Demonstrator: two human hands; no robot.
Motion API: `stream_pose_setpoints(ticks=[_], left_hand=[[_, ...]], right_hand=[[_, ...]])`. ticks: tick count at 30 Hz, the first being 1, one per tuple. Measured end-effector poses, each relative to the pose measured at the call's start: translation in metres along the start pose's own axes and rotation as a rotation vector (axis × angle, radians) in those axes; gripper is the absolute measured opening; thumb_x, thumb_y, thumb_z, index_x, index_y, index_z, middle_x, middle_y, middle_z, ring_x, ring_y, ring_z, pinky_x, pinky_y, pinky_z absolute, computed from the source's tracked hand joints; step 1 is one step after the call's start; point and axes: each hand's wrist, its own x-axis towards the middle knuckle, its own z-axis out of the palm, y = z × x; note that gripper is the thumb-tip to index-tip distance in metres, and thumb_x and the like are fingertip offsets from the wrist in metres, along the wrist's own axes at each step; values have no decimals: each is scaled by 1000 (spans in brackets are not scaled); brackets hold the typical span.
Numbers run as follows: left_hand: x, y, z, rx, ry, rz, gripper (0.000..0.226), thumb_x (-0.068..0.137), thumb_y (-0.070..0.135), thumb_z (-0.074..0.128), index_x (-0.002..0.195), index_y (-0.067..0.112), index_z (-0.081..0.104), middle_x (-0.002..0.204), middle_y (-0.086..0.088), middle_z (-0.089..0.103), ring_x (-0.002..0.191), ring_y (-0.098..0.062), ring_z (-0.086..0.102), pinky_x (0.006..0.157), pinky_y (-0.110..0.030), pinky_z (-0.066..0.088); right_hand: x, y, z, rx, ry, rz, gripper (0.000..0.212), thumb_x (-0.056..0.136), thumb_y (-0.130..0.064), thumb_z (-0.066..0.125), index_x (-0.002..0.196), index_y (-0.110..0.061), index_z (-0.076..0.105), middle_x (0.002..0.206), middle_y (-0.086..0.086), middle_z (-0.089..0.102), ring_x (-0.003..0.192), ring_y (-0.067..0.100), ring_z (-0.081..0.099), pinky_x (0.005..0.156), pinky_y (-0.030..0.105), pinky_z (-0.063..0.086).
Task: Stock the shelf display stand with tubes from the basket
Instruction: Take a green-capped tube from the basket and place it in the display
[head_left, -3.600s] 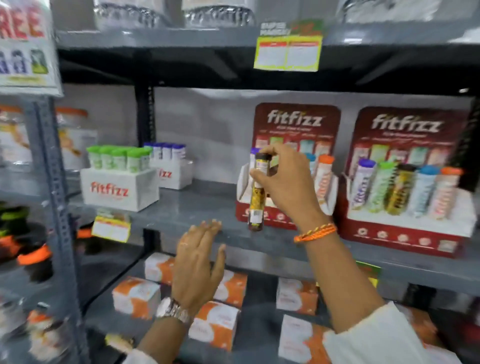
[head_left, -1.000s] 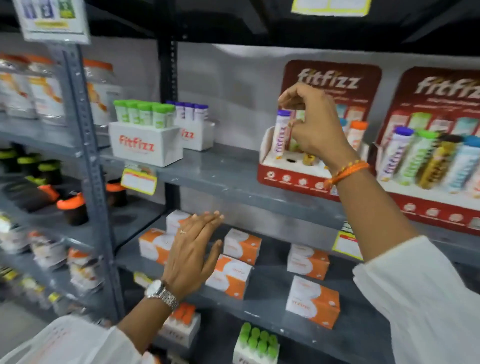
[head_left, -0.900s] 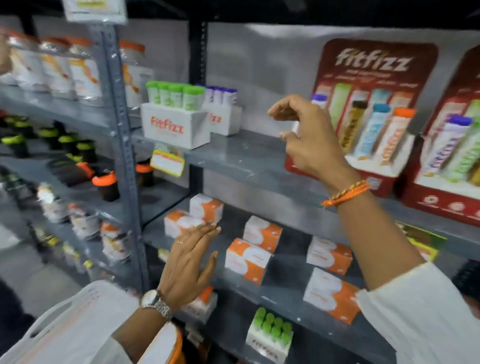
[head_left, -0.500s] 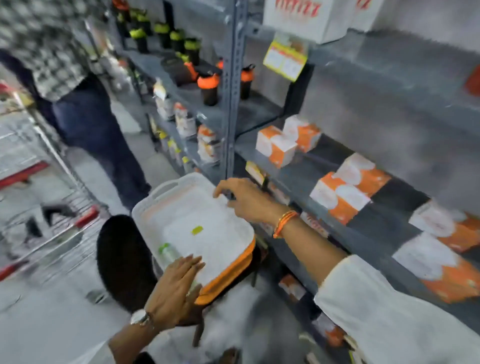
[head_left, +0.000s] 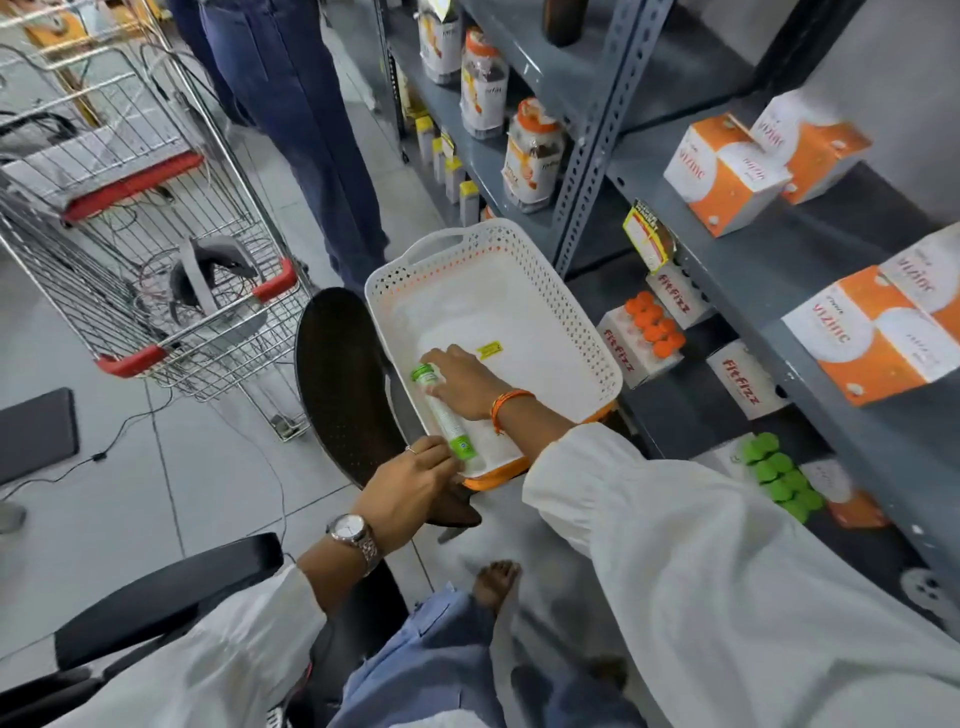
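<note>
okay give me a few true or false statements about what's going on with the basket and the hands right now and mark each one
1. The right hand rests on a green-capped tube inside the white basket. True.
2. The basket is packed full of tubes. False: only this one tube shows in it, plus a small yellow label.
3. The left hand is at the basket's near edge, by the tube's lower end. True.
4. The basket stands on a grey shelf. False: it sits on a dark round seat in front of the shelving.
5. A shopping trolley stands left of the basket. True.
</note>
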Motion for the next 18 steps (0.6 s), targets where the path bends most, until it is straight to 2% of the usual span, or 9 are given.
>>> stream_pose_setpoints(ticks=[6, 10, 12, 13, 16, 18], left_hand=[[5, -6, -3, 16, -68, 7, 28, 100, 32, 44, 107, 19, 68, 112, 4, 65, 117, -18, 53, 90, -31, 52], [6, -3, -9, 1, -95, 11, 36, 99, 33, 36, 106, 19, 69, 109, 5, 66, 114, -18, 54, 86, -33, 55], [8, -3, -14, 20, -101, 13, 37, 97, 32, 36, 105, 20, 70, 106, 6, 68, 111, -17, 56, 82, -32, 56], [9, -3, -17, 25, -118, 13, 38, 96, 34, 35, 104, 21, 70, 105, 7, 68, 109, -17, 57, 81, -33, 56], [18, -1, -32, 55, -216, 5, 42, 93, 43, 32, 101, 27, 70, 102, 9, 67, 106, -16, 58, 79, -36, 56], [28, 6, -45, 82, -313, -40, 46, 86, 56, 33, 94, 29, 70, 98, 8, 66, 100, -16, 58, 75, -38, 54]], right_hand=[[7, 0, -3, 37, 62, 30, 40, 85, -23, 72, 118, -9, 57, 114, 20, 60, 107, 36, 57, 81, 33, 43], [-4, 2, -23, 120, 124, 40, 39, 75, -18, 81, 110, -8, 64, 104, 16, 68, 96, 30, 63, 82, 35, 52], [-12, 5, -35, 187, 162, 52, 37, 74, -14, 81, 107, -9, 65, 96, 12, 65, 87, 27, 64, 71, 31, 54], [-17, 7, -41, 217, 182, 49, 36, 74, -12, 81, 106, -8, 65, 95, 10, 63, 84, 25, 63, 68, 30, 55], [-33, 14, -63, 259, 261, 34, 33, 76, -11, 79, 105, -9, 64, 99, 8, 61, 85, 24, 61, 72, 34, 56], [-46, 17, -84, 281, 334, 34, 30, 78, -11, 78, 104, -11, 63, 105, 8, 60, 82, 24, 62, 71, 29, 52]])
